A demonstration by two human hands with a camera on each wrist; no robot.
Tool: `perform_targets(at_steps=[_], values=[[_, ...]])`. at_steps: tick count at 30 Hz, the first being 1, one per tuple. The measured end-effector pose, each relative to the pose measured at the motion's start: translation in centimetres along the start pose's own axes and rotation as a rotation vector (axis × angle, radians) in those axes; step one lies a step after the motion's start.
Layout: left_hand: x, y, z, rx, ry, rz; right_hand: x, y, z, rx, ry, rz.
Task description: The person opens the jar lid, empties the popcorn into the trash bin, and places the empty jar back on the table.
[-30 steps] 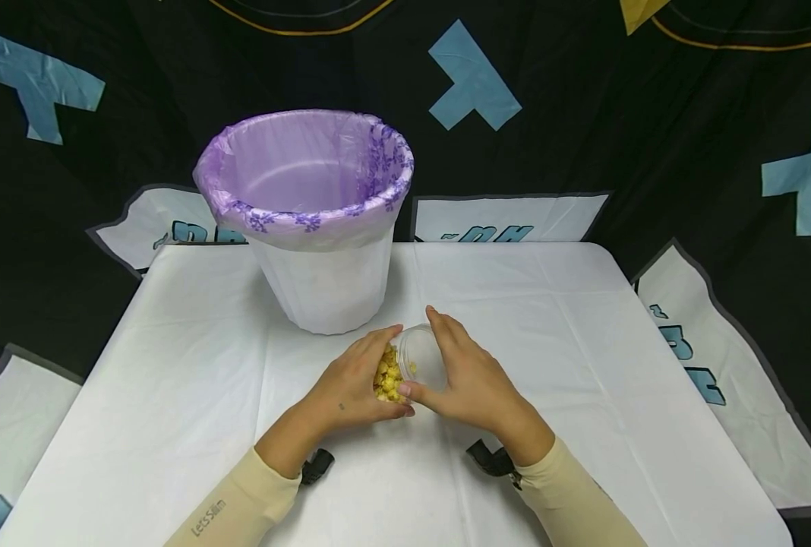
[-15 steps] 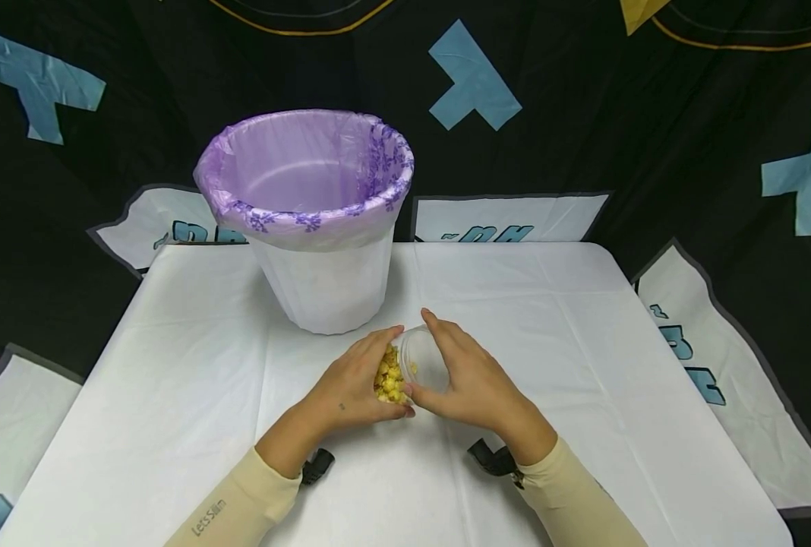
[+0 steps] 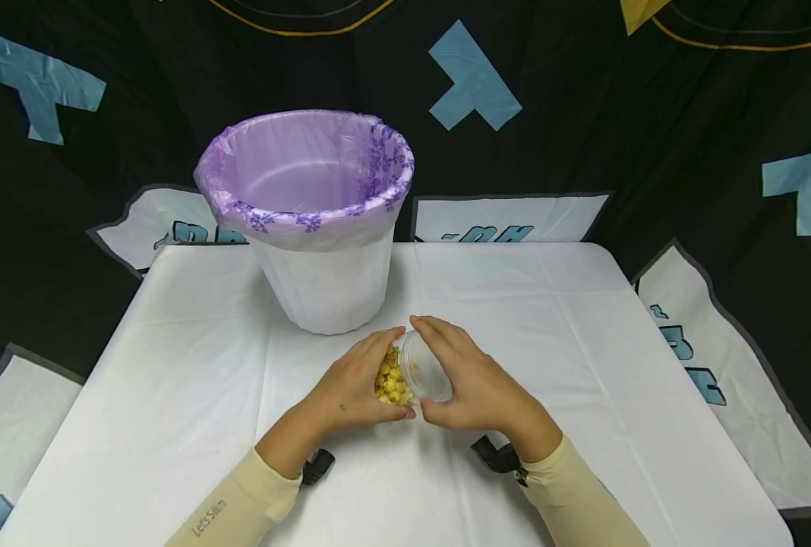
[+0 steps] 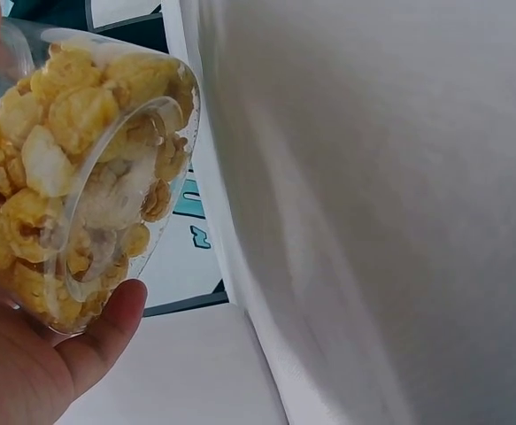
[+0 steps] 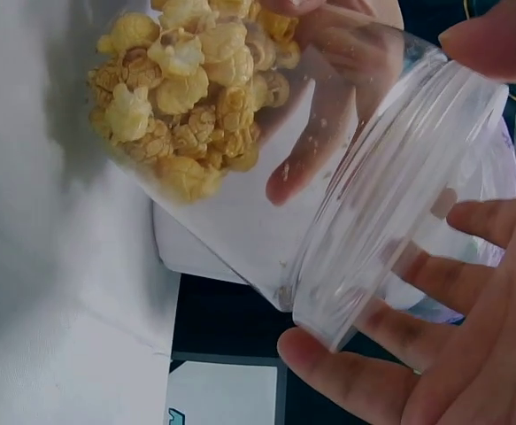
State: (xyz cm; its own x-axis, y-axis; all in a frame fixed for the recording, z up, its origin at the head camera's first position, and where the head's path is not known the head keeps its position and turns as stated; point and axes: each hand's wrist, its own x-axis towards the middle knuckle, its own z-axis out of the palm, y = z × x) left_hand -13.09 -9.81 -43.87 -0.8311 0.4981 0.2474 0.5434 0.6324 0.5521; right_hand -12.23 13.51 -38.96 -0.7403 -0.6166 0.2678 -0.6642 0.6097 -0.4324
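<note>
Over the near-middle of the desk (image 3: 583, 342), the left hand (image 3: 353, 387) curls its fingers round a clear jar (image 5: 258, 230) of popcorn (image 3: 392, 380), tilted with its lid (image 3: 433, 372) to the right. The right hand (image 3: 474, 376) has its fingers spread round the lid's rim, thumb on the near side. Working the lid seems the step: best hold the jar firmly without squeezing, turn evenly about its axis, and tip the mouth up against spills. Farther off, slightly left, stands a purple-lined bin (image 3: 323, 281).
</note>
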Motion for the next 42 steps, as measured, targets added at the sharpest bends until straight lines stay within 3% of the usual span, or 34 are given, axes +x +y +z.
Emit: perform_targets(at_steps=[20,32,42], values=[[-0.1,0.2,-0.2,-0.003,-0.025,-0.012,0.1,1.0,-0.7,0.058,-0.062,-0.157],[-0.1,0.2,-0.2,-0.020,-0.011,-0.022,-0.2,1.4,-1.4,0.056,-0.061,-0.131],[-0.1,0.2,-0.3,-0.021,-0.007,-0.037,-0.6,1.7,-2.7,0.071,0.005,-0.102]])
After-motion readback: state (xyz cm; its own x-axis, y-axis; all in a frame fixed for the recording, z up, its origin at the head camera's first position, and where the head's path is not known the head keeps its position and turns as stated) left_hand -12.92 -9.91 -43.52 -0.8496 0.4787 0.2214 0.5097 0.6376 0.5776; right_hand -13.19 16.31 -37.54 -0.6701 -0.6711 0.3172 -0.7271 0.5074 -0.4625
